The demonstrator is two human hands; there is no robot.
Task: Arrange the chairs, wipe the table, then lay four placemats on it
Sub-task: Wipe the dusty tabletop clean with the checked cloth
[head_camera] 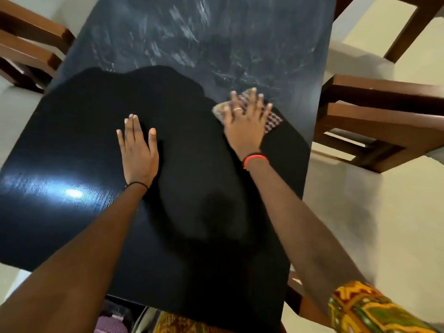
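**Cloth pressed flat on a half-dark tabletop**

At the far left, a brown wooden chair is seen close by the left edge of the table. The black tabletop is split into two zones: the near part is dark and even, with a bright glare towards its left corner, while the far part is grey and streaked with pale smears. The line between the two is curved.

The left hand is laid flat on the dark zone, fingers straight and together, nothing held. The right hand is spread wide, fingers straight, and is pressed down on a checked cloth at the line between the zones, near the table's right edge.

Beyond that edge, a strip of pale floor is left open. A second wooden chair is set apart from the table across it, and a third is seen farther back. A patterned sleeve is visible at lower right.
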